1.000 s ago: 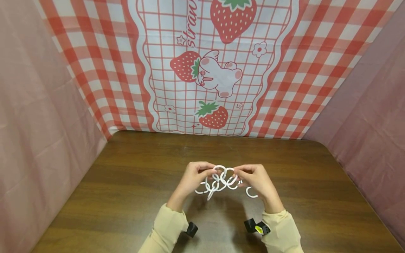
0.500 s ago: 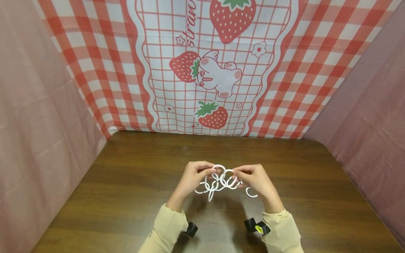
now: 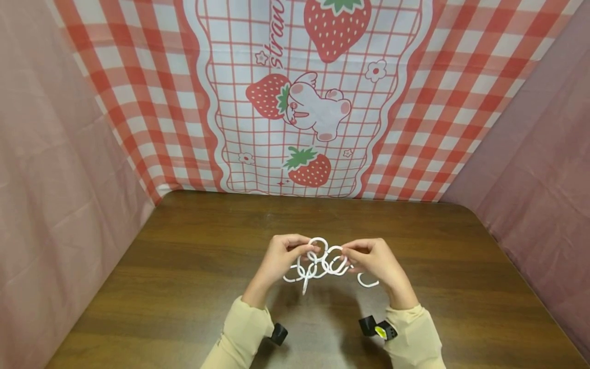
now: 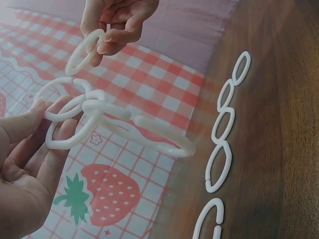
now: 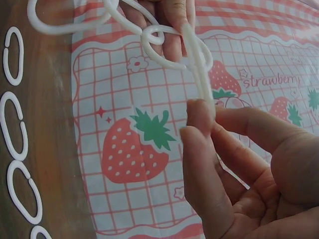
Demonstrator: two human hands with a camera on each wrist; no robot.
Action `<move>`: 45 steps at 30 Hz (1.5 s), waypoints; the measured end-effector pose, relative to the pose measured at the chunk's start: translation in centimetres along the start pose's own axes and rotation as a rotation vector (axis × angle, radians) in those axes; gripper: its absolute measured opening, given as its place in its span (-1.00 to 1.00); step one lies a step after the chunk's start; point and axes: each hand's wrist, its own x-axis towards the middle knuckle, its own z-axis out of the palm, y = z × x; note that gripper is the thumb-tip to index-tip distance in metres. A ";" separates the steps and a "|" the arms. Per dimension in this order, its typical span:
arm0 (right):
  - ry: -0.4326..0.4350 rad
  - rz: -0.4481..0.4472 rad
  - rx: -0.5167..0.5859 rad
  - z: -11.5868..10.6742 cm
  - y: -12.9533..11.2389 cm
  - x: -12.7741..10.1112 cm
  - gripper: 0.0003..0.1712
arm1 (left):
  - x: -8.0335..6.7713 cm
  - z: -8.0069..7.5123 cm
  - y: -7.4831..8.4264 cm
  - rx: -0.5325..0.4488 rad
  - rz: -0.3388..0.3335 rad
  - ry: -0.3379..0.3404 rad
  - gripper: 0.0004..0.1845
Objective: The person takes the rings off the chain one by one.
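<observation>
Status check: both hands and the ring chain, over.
Left hand and right hand each pinch the white plastic ring chain, held above the brown wooden table. Loose white rings lie below. Nothing obstructing.

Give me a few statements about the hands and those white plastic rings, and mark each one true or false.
1. Both hands hold the chain of white rings above the table. True.
2. The right hand is empty and flat on the table. False: it pinches a ring at the chain's end.
3. The left hand pinches the chain's other end. True.
4. Loose white rings lie on the wooden table. True.
5. The backdrop shows blue fish. False: it shows strawberries and a bunny on red check.
</observation>
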 end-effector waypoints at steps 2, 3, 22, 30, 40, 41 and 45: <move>-0.014 -0.003 -0.017 -0.2 0.0 -0.1 -0.68 | 0.0 0.0 -0.1 0.006 0.000 0.004 -0.80; -0.021 -0.003 -0.031 -0.3 0.0 -0.1 -0.68 | -0.1 0.0 0.0 0.007 -0.002 0.006 -0.79; -0.119 0.106 -0.188 -1.9 2.4 -0.3 -0.71 | -0.5 -0.4 0.2 0.016 -0.009 0.018 -0.82; -0.093 0.173 -0.235 -1.6 3.9 -0.3 -0.77 | -0.7 -0.5 0.1 0.010 -0.008 0.010 -0.82; -0.086 0.222 -0.329 -1.1 5.0 -0.5 -0.87 | -1.0 -0.5 0.2 0.009 -0.010 0.006 -0.83; -0.081 0.228 -0.339 -1.1 5.1 -0.5 -0.88 | -1.0 -0.5 0.2 0.009 -0.011 0.005 -0.83; -0.062 0.251 -0.365 -0.8 5.3 -0.6 -0.91 | -1.1 -0.6 0.3 0.008 -0.017 0.003 -0.83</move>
